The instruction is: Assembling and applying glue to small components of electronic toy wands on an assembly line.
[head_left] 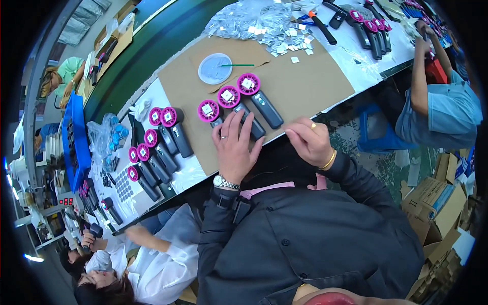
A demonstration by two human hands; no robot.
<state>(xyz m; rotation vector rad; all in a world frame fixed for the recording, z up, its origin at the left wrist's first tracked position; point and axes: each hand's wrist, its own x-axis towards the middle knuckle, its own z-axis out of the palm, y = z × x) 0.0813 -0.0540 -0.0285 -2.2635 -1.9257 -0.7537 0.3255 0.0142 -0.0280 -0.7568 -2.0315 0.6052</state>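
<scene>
The left hand (236,147) spreads open over black-handled devices with round pink heads (229,96), clasping nothing visible; the right hand (311,142) curls near brown flat cardboard (310,86), contents unclear.

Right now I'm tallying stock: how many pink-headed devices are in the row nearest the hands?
3: left device and middle device, both partly hidden by the left hand; right device, in full view.
</scene>
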